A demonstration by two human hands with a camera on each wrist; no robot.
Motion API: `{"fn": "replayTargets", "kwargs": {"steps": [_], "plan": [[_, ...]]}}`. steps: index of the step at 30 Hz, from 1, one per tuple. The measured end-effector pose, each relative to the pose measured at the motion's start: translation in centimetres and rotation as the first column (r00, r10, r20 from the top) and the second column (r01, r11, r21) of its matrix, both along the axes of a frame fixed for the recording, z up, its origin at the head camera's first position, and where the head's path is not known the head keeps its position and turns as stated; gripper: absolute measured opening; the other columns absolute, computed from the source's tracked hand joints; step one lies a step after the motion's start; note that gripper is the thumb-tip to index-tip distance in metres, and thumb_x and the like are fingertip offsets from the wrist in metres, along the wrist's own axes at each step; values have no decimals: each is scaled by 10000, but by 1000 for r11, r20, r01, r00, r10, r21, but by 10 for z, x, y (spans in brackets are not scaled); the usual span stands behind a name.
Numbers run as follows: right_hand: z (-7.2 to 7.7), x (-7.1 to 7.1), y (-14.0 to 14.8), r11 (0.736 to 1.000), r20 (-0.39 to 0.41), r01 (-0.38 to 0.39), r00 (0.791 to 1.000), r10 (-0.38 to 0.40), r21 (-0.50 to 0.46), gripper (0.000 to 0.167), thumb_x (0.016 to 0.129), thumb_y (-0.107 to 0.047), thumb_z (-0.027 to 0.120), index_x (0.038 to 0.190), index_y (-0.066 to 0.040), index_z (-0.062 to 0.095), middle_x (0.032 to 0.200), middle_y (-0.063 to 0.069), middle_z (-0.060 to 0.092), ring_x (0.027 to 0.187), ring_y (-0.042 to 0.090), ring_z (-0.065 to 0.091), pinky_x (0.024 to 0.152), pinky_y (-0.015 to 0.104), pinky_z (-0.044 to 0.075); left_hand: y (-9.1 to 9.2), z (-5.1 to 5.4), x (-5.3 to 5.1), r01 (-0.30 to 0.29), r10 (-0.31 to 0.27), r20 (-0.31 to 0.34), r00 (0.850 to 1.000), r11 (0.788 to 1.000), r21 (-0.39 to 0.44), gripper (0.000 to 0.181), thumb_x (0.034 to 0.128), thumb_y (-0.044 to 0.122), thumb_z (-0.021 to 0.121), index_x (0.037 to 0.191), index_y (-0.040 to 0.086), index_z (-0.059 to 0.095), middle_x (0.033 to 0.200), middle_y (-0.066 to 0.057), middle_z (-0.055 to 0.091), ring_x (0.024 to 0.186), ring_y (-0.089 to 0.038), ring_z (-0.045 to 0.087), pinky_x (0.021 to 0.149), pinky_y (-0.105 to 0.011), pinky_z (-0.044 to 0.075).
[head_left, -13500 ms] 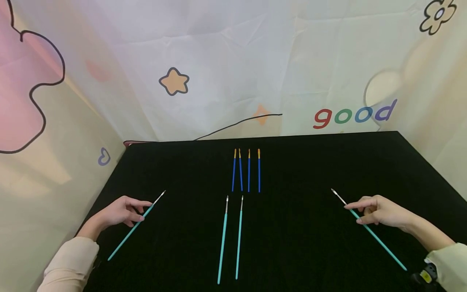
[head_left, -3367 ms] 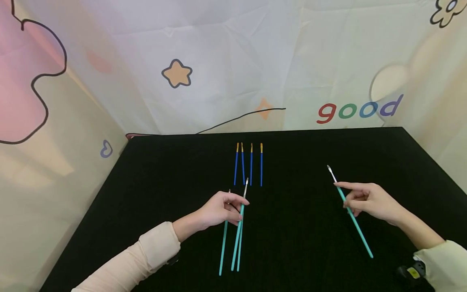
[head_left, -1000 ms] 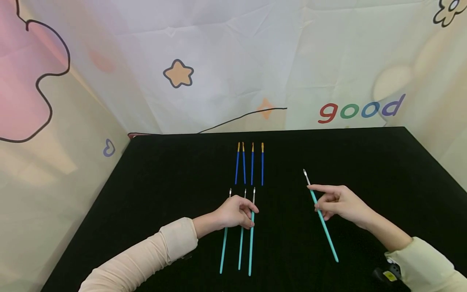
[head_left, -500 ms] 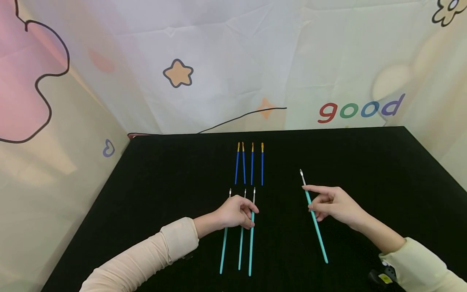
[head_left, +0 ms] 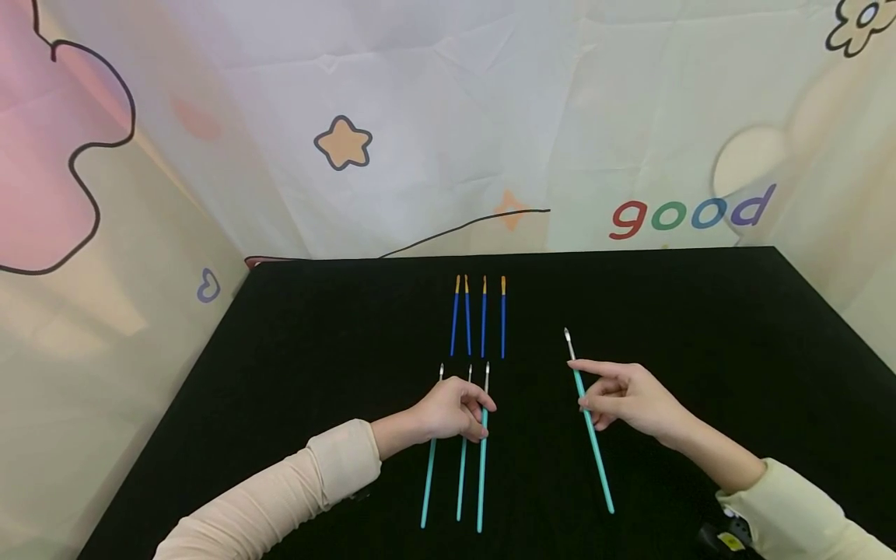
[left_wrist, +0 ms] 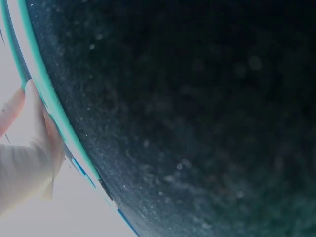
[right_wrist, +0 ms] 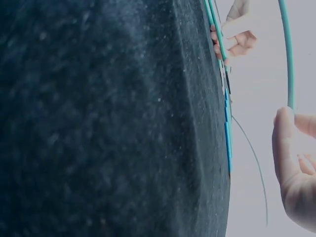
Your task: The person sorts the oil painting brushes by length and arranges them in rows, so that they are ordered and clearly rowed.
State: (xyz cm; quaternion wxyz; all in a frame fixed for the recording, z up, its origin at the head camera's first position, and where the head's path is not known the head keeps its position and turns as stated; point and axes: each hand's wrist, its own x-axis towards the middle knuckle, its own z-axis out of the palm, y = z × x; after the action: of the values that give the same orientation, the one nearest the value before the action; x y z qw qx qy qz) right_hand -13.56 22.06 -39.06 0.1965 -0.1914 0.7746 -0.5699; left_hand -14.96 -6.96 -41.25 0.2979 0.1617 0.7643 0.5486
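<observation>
My left hand (head_left: 453, 408) pinches a teal paintbrush (head_left: 481, 486) between thumb and fingers, at the right end of a row. Two more teal paintbrushes, a left one (head_left: 428, 490) and a middle one (head_left: 461, 486), lie partly hidden under that hand. The pinched brush is nearly parallel to them, at or close to the cloth. To the right, my right hand (head_left: 633, 400) pinches another teal paintbrush (head_left: 598, 459), its bristles tilted up and left. In the right wrist view this brush (right_wrist: 288, 54) stands clear of the black cloth.
Several blue paintbrushes with orange bristles, one being the rightmost blue brush (head_left: 503, 327), lie side by side farther back. Black cloth (head_left: 336, 327) covers the table. A printed curtain (head_left: 448, 117) rises behind and at both sides.
Earlier, my left hand carried its brush from the far left to beside the two teal ones; it has barely moved this last second. My right hand keeps moving left with its brush.
</observation>
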Motion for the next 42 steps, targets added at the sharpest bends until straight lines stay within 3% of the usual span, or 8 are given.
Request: {"fn": "replayTargets", "kwargs": {"steps": [27,42], "plan": [[-5,8,-27,1000,-4,-4,1000,4,-16,565,875,-67,585,1352,84,323,892,250,634,677,217,643,614,356,553,0,1,-1,15,-15,15,1000,1000,7,296,753,-135,630,1044,-89,598,727,-84,526,673,-185,634,665,-293,552],[-11,8,-42,999,-16,-25,1000,26,30,553,867,-70,595,1342,74,353,859,225,644,663,231,641,602,343,552,1,2,0,5,-5,1,1000,1000,-21,297,750,-126,643,1040,-77,606,727,-85,529,683,-216,649,644,-292,554]]}}
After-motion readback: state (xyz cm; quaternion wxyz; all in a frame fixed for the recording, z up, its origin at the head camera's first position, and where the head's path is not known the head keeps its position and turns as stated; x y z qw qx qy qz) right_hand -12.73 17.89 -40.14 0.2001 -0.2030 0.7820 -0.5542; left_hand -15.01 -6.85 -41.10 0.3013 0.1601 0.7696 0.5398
